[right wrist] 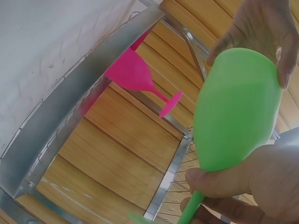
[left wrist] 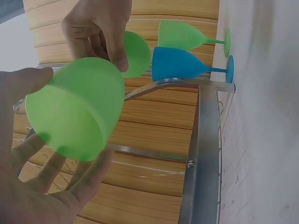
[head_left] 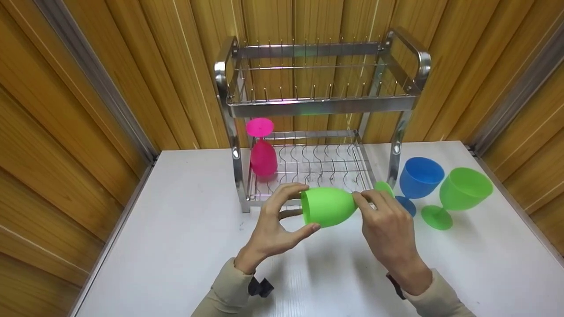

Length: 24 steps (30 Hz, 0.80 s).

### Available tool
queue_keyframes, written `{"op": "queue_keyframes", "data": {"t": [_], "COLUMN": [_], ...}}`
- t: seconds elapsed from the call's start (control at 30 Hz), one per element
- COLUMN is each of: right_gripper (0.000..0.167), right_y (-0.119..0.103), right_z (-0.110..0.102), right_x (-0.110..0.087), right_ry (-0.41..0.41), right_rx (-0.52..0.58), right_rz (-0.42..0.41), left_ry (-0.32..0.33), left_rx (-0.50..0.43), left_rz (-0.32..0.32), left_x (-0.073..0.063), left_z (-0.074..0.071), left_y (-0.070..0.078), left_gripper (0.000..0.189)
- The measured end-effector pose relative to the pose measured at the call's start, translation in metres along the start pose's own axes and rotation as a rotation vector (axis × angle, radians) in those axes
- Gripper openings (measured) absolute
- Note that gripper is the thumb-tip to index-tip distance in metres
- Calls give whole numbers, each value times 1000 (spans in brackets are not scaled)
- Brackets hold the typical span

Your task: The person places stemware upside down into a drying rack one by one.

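Observation:
A light green plastic goblet (head_left: 329,207) is held sideways in the air before the rack, its mouth toward the left. My left hand (head_left: 275,224) grips it round the rim, thumb on one side and fingers on the other, as the left wrist view shows. At the other end my right hand (head_left: 387,229) pinches the stem (right wrist: 190,207) just below the bowl. The goblet's round foot (head_left: 384,188) shows past the right fingers. Upside down on the rack's lower tier stands a pink goblet (head_left: 263,158), at the left end.
A two-tier metal dish rack (head_left: 324,105) stands against the wood-panelled wall (head_left: 185,66). Right of it, a blue goblet (head_left: 421,176) and another green goblet (head_left: 465,189) stand upright on the white table (head_left: 176,246). Upright wire prongs line the rack's top tier.

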State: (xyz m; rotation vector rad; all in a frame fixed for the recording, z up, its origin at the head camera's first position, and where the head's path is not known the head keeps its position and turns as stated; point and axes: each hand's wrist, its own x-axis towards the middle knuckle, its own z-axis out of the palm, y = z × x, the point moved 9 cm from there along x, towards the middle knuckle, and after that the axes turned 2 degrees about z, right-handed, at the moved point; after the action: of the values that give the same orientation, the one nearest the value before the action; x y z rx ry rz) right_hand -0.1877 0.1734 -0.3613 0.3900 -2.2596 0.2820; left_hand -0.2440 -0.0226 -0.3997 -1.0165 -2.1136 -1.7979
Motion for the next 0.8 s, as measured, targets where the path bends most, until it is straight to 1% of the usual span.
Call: {"op": "queue_keyframes", "data": {"t": [0.13, 0.27, 0.4, 0.5, 0.57, 0.7, 0.8], "right_gripper": [37, 42, 42, 43, 45, 43, 38], "right_y": [-2, -4, -4, 0, 5, 18, 26], "right_z": [2, 0, -4, -1, 3, 19, 34], "right_x": [1, 1, 2, 4, 3, -3, -9], "right_ry": [-1, 32, 81, 78, 67, 50, 23], "right_rx": [20, 65, 173, 333, 471, 799, 1022], "right_rz": [16, 20, 1, -5, 29, 160, 294], "left_ry": [17, 35, 70, 109, 127, 146, 150], "left_rx": [12, 6, -50, -109, -140, -222, -300], "left_rz": [3, -22, -45, -49, -58, -97, -113], "left_x": [0, 0, 3, 4, 5, 3, 3], "left_z": [-4, -10, -17, -22, -24, -23, -20], "left_y": [-1, -6, -11, -13, -14, -19, -23], "left_gripper": [71, 70, 71, 71, 71, 70, 71]}}
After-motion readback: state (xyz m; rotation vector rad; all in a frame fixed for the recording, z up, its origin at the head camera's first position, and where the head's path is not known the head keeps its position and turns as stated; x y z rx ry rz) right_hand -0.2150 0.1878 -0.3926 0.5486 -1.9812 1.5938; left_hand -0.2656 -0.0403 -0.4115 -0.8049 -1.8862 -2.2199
